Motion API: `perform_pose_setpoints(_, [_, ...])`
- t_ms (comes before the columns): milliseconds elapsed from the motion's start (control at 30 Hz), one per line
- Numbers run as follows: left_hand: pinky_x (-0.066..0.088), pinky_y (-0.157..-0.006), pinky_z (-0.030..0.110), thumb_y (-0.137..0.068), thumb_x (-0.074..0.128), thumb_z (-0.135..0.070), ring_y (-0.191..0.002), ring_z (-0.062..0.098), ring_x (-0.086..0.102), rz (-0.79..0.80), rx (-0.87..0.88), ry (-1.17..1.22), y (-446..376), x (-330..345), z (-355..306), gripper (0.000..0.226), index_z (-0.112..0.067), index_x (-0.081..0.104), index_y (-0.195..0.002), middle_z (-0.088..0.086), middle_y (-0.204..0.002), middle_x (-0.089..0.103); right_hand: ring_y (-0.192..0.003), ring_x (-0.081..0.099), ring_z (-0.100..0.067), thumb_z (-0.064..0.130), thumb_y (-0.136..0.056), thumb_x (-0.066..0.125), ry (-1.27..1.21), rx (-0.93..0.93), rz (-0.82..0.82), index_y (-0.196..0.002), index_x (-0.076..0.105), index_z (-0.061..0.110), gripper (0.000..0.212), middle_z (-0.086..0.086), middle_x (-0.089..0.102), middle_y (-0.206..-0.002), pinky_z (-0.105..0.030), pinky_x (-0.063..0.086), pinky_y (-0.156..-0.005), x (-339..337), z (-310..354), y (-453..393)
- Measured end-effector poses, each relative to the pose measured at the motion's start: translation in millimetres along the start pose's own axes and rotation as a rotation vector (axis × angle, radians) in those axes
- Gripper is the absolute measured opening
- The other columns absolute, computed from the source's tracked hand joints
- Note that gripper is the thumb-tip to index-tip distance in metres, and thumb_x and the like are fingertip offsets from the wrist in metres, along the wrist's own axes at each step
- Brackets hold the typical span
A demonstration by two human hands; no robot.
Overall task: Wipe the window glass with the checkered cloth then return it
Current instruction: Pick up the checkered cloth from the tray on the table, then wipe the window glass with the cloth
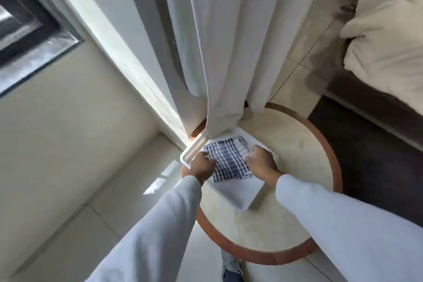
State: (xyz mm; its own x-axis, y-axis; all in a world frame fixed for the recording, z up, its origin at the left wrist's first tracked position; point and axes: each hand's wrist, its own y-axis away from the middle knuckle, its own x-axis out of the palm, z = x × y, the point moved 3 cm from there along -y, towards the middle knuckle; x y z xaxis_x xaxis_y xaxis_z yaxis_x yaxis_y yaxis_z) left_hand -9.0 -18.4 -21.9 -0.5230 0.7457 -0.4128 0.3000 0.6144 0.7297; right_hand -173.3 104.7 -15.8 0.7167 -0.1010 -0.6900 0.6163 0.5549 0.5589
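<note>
The curtain [219, 52] hangs onto the tray's [231, 197] far corner, blocking it there. The tray's near half lies bare, and the counter [297, 144] to the right is open.

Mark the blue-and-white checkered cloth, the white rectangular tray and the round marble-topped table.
blue-and-white checkered cloth [229, 160]: head view, middle of the folded fabric.
white rectangular tray [238, 192]: head view, bare floor near its front corner.
round marble-topped table [295, 155]: head view, bare top.

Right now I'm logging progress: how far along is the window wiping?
The checkered cloth lies folded in the white tray on the round table. Left hand and right hand both touch its edges. Whether the window has already been wiped cannot be told.
</note>
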Motion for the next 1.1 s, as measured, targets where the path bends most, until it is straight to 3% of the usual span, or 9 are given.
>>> perform_pose_setpoints(100, [0.051, -0.115, 0.053, -0.098, 0.055, -0.005, -0.14, 0.047, 0.059, 0.001, -0.027, -0.076, -33.5, 26.8, 0.6, 0.047, 0.012, 0.057, -0.142, 0.035, -0.149, 0.059, -0.119, 0.062, -0.036, 0.033, -0.104, 0.067, -0.045, 0.072, -0.009, -0.122, 0.058, 0.005, 0.035, -0.014, 0.065, -0.118, -0.038, 0.047, -0.088, 30.6, -13.8, -35.6])
perform_pose_setpoints(233, [0.034, -0.13, 0.047, -0.108, 0.05, -0.019, -0.159, 0.046, 0.037, -0.084, -0.138, -0.151, -54.1, 46.9, 6.2, 0.073, 0.006, 0.016, -0.168, 0.029, -0.176, 0.022, -0.146, 0.046, -0.043, 0.035, -0.1, 0.074, -0.014, 0.141, -0.109, -0.143, 0.054, 0.002, 0.057, -0.022, 0.051, -0.154, -0.053, 0.048, -0.111, 59.4, -16.5, -54.2])
perform_pose_setpoints(300, [0.035, -0.128, 0.045, -0.11, 0.052, -0.025, -0.157, 0.043, 0.042, -0.079, -0.137, -0.117, -62.3, 50.7, 13.7, 0.076, 0.006, 0.016, -0.169, 0.027, -0.173, 0.032, -0.14, 0.053, -0.044, 0.031, -0.1, 0.073, 0.006, 0.156, -0.124, -0.134, 0.062, 0.002, 0.046, -0.023, 0.061, -0.146, -0.052, 0.05, -0.107, 67.1, -18.1, -60.1])
perform_pose_setpoints(400, [0.055, -0.112, 0.045, -0.106, 0.059, -0.031, -0.13, 0.038, 0.068, -0.056, -0.055, 0.018, -62.5, 43.2, 20.2, 0.046, 0.0, 0.063, -0.141, 0.02, -0.138, 0.071, -0.108, 0.069, -0.038, 0.028, -0.095, 0.074, -0.151, 0.156, -0.114, -0.096, 0.073, 0.007, 0.021, -0.018, 0.076, -0.105, -0.039, 0.054, -0.081, 67.3, -11.1, -57.1])
perform_pose_setpoints(500, [0.055, -0.107, 0.038, -0.107, 0.055, -0.045, -0.119, 0.026, 0.07, -0.108, 0.099, 0.186, -36.5, 15.9, 14.2, 0.044, -0.013, 0.069, -0.135, 0.007, -0.131, 0.076, -0.067, 0.06, -0.023, 0.029, -0.092, 0.072, -0.439, 0.155, -0.09, -0.07, 0.056, 0.022, 0.028, 0.007, 0.06, -0.061, -0.027, 0.04, -0.052, 49.9, 12.7, -38.6])
perform_pose_setpoints(633, [0.059, -0.092, 0.035, -0.106, 0.055, -0.054, -0.104, 0.013, 0.075, -0.232, 0.249, 0.342, 12.1, -54.4, -0.8, 0.037, -0.023, 0.071, -0.118, -0.009, -0.111, 0.08, -0.042, 0.04, -0.008, 0.03, -0.087, 0.071, -0.564, 0.074, 0.036, -0.069, 0.049, 0.026, 0.029, 0.015, 0.041, -0.041, -0.021, 0.034, -0.044, 9.4, 78.6, 6.6])
perform_pose_setpoints(833, [0.053, -0.072, 0.016, -0.108, 0.053, -0.054, -0.079, -0.002, 0.07, -0.45, 0.386, 0.426, 126.6, -203.1, -51.1, 0.042, -0.018, 0.068, -0.092, -0.014, -0.087, 0.078, -0.07, 0.078, -0.011, 0.028, -0.076, 0.073, -0.704, -0.149, 0.241, -0.092, 0.072, 0.017, 0.019, 0.006, 0.081, -0.075, -0.022, 0.059, -0.059, -68.9, 229.6, 107.2])
perform_pose_setpoints(967, [0.059, -0.079, 0.031, -0.106, 0.057, -0.054, -0.09, 0.014, 0.078, -0.594, 0.523, 0.414, 219.3, -326.2, -87.8, 0.036, -0.023, 0.073, -0.096, -0.008, -0.088, 0.081, -0.046, 0.056, -0.009, 0.032, -0.055, 0.073, -0.797, -0.318, 0.42, -0.053, 0.066, 0.019, 0.015, 0.0, 0.059, -0.054, -0.019, 0.047, -0.05, -117.8, 352.5, 188.5])
perform_pose_setpoints(1100, [0.057, -0.074, 0.031, -0.099, 0.061, -0.06, -0.077, 0.011, 0.073, -0.767, 0.712, 0.455, 320.7, -450.6, -128.0, 0.036, -0.027, 0.075, -0.098, 0.003, -0.087, 0.08, -0.075, 0.058, -0.035, 0.022, -0.061, 0.069, -0.852, -0.523, 0.566, -0.072, 0.066, 0.007, 0.019, -0.022, 0.059, -0.076, -0.05, 0.052, -0.077, -158.3, 476.6, 274.5])
